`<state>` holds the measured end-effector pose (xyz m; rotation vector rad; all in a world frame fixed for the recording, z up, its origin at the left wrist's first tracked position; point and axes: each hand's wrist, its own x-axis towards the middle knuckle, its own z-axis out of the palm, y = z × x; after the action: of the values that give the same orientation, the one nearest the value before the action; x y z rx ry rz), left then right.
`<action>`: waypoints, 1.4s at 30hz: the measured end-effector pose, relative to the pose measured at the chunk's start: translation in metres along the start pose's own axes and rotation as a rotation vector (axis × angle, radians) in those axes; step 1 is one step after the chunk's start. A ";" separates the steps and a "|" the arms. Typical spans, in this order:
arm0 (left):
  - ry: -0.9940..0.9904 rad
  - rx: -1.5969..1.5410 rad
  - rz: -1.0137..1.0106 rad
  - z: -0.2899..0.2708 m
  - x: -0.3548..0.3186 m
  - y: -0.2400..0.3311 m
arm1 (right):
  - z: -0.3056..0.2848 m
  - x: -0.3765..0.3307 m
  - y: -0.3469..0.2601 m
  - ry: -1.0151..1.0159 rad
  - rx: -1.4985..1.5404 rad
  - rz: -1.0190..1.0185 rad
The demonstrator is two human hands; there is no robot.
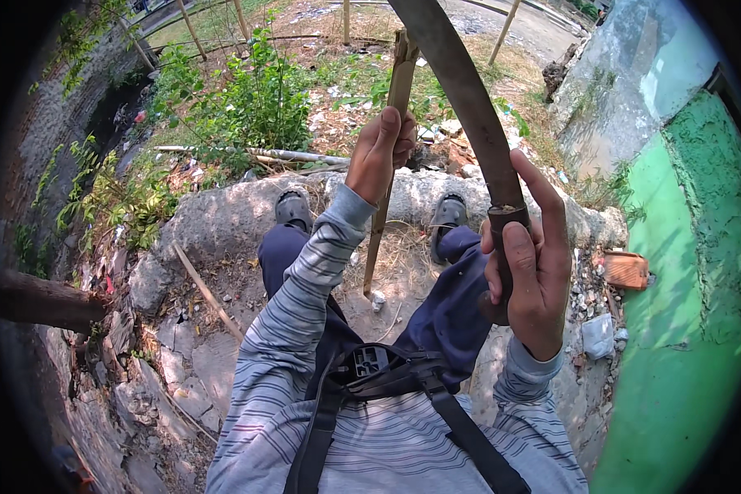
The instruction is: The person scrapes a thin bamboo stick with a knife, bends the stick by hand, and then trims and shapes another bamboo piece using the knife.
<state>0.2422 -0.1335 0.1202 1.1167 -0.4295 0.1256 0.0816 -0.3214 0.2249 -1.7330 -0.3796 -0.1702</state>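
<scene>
My left hand (380, 150) grips a thin bamboo stick (387, 173) near its top and holds it nearly upright; its lower end rests on the ground between my feet. My right hand (528, 267) is closed round the dark handle of a long curved blade (461, 90), index finger stretched up along it. The blade rises to the upper left and its upper part passes just right of the stick's top. I am seated, in dark blue trousers, both sandalled feet (293, 207) set on a low concrete kerb (222, 214).
A green painted wall (675, 329) runs down the right side, with a broken orange brick (626, 270) and rubble at its foot. Weeds, loose sticks and litter lie beyond the kerb. A log (41, 300) juts in at the left, and another thin stick (206, 292) lies on the cracked ground.
</scene>
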 end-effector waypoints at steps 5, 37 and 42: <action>-0.025 0.080 -0.010 -0.002 0.001 0.000 | 0.001 0.003 -0.001 0.008 0.013 -0.011; -0.008 0.084 -0.014 -0.001 0.000 0.003 | 0.001 0.010 -0.008 0.027 -0.018 0.018; -0.001 0.089 -0.011 -0.002 0.000 0.003 | 0.001 0.010 -0.005 0.041 -0.077 -0.020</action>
<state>0.2415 -0.1301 0.1218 1.2063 -0.4219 0.1357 0.0888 -0.3177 0.2328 -1.7989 -0.3648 -0.2370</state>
